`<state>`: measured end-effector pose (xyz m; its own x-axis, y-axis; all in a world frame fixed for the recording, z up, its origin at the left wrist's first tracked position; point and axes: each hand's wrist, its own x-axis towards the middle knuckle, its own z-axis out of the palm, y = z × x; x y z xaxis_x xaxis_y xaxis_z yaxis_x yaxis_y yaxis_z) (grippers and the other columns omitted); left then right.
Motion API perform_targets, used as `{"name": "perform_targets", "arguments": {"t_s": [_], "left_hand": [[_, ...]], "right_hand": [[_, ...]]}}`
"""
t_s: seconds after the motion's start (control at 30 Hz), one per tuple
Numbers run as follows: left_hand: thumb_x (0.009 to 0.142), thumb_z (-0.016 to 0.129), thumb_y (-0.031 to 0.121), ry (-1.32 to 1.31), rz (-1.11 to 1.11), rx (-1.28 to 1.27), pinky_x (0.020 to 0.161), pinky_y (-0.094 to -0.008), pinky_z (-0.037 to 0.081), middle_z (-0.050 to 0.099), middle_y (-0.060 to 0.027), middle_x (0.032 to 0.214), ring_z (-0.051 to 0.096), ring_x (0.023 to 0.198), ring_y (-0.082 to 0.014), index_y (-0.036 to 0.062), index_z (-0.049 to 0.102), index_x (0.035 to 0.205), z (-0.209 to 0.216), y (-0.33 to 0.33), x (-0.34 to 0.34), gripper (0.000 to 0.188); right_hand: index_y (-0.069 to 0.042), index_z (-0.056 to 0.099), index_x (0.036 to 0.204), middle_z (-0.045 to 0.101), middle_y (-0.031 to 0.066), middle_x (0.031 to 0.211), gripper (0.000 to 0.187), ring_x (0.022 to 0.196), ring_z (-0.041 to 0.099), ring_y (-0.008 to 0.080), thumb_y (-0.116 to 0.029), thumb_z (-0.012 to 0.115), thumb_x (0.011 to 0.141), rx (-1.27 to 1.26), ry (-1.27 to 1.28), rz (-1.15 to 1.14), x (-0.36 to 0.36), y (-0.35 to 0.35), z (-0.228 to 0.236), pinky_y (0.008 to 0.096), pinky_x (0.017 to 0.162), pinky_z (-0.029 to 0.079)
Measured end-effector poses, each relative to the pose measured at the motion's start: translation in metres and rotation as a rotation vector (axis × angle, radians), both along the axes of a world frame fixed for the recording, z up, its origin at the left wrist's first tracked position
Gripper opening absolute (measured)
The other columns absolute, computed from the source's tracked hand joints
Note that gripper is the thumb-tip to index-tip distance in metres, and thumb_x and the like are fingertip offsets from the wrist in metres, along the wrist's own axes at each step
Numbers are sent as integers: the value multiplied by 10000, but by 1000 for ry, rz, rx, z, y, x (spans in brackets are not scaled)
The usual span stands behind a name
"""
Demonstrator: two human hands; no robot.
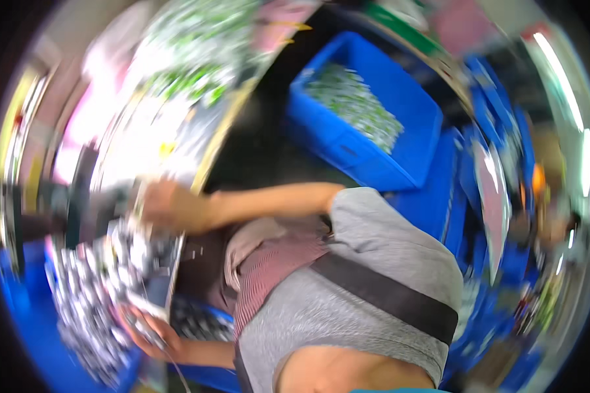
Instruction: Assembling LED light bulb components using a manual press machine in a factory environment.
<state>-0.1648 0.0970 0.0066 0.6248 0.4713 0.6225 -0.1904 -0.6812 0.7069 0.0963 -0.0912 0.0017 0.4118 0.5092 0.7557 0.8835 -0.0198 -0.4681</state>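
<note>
My left hand [147, 333], low at the left, has its fingers curled around a small silvery-grey piece [144, 327] whose kind I cannot make out. Right beside it spreads a heap of similar silvery pieces [89, 288]. My right hand [174, 206] is farther up, at the edge of the brightly lit worktable [141, 147]. Motion smears its fingers, so neither their position nor anything in them shows clearly.
A blue bin [357, 160] with small green-and-silver pieces [357, 105] stands beyond my right arm. More green-and-clear pieces [196, 39] cover the table's far end. Blue crates [432, 196] stand to the right. More dark grey pieces [203, 321] lie below the table edge.
</note>
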Motion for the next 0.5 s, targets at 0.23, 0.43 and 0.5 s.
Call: {"name": "perform_targets", "arguments": {"t_s": [0.23,0.43,0.5], "left_hand": [[1024,523,377,309,-523,-1147,544,-152,337,638,-63,1081,460,649,-48,31,498,1385,49,-107,93,502],[1028,526,386,529,-801,-1008,535,-175,368,647,-53,996,474,619,-66,48,583,1211,26,-126,118,389],[1028,535,374,602,-862,-925,532,-180,375,647,-52,982,481,619,-69,51,588,1185,30,-136,120,363]], "right_hand": [[-7,662,757,681,132,700,534,639,664,247,-507,649,944,-87,777,117,-45,-53,52,384,582,489],[-16,712,749,675,78,645,410,587,607,146,-392,699,912,49,766,-78,-41,-89,25,338,534,460],[-13,699,738,671,66,653,308,596,606,127,-284,751,875,145,734,-58,-42,-101,24,325,527,460]]}}
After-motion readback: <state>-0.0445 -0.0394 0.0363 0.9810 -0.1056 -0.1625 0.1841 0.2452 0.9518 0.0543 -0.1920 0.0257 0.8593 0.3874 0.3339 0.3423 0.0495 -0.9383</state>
